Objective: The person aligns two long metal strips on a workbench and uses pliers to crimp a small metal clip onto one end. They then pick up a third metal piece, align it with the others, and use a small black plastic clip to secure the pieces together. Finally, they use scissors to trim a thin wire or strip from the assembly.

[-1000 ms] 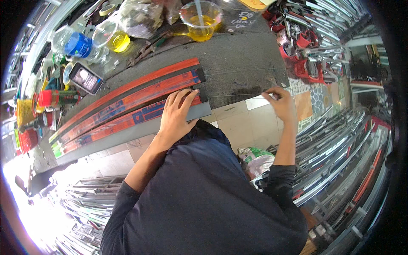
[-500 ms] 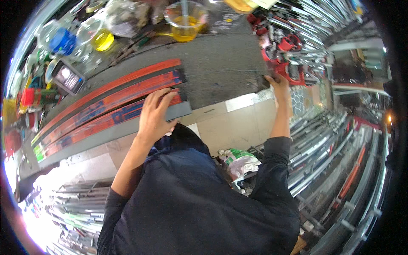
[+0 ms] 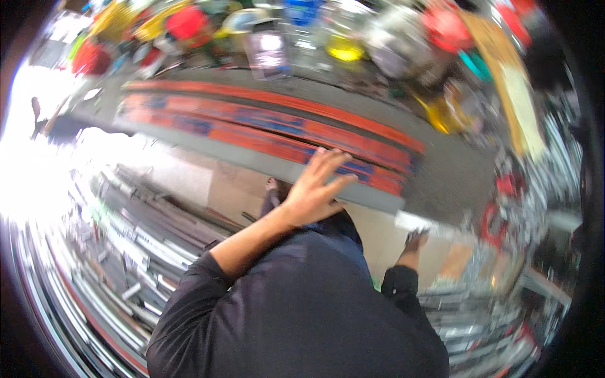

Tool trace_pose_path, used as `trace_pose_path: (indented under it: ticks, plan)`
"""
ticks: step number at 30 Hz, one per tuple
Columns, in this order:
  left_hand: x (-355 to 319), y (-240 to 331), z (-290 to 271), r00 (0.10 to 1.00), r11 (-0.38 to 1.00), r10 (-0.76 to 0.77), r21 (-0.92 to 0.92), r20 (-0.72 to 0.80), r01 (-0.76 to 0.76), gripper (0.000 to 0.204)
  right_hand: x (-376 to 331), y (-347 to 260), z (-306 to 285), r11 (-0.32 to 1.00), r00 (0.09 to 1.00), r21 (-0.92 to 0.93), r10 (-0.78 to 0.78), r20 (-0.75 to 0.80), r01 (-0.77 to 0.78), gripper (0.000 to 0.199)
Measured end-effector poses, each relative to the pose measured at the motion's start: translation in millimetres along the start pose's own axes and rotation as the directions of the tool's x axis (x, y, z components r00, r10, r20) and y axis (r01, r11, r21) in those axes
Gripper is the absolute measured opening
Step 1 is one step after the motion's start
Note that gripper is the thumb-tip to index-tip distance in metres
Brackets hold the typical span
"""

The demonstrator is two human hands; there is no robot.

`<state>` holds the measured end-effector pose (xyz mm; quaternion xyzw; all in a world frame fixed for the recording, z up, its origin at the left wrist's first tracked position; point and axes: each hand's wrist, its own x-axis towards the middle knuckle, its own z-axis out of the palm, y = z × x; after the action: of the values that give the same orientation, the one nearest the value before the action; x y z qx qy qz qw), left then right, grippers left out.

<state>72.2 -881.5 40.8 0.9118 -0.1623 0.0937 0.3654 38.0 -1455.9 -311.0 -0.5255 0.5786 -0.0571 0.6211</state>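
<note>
Several long bars (image 3: 265, 140) with orange-red and blue surfaces lie side by side along the workbench (image 3: 450, 179). A plain grey strip (image 3: 242, 165) runs along their near side. My left hand (image 3: 313, 194) is open, fingers spread, with its fingertips over the near bars toward their right end. Whether they touch is hard to tell. Lower and to the right, beyond the bars' end, my right hand (image 3: 411, 244) is blurred. Its fingers look closed around a small dark thing (image 3: 416, 234) whose kind I cannot make out.
A phone-like device (image 3: 268, 53), a cup of yellow liquid (image 3: 345, 47) and a clear tub (image 3: 450, 110) stand along the back. Red tools (image 3: 495, 220) lie at the bench's right end. Stacked metal profiles (image 3: 135, 246) fill the lower left.
The view has swung, so the bench and bars appear turned and shifted right. My right hand has come away from the red tools, back toward my body. My left hand stays by the bars.
</note>
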Motion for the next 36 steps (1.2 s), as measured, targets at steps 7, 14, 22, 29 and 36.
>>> trace_pose_path:
  ticks: [7, 14, 22, 29, 36]
  plan:
    - [-96, -56, -79, 0.832, 0.965, -0.139, 0.117, -0.537, 0.237, 0.055, -119, 213, 132, 0.189, 0.524, -0.572, 0.252, 0.814, 0.798, 0.077]
    - [-231, -176, -182, 0.492, 0.792, -0.436, -0.061, -0.753, 0.608, 0.041, -292, 187, 249, -0.015, 0.486, -0.525, 0.401, 0.777, 0.851, 0.060]
    - [-404, -326, -234, 0.191, 0.448, -0.824, -0.407, -0.533, 0.796, 0.035, -612, 245, 397, 0.087, 0.000, -0.078, 0.664, 0.748, 0.993, 0.058]
    - [-453, -360, -265, 0.013, 0.418, -0.827, -0.598, -0.563, 0.684, 0.029, -866, 112, 494, 0.487, -0.497, 0.292, 0.370, 0.785, 0.823, 0.041]
    - [-414, -503, -399, -0.083, 0.551, -0.647, -0.540, -0.758, 0.636, 0.063, -947, 153, 582, 0.091, -0.665, 0.667, -0.056, 0.744, 0.739, 0.063]
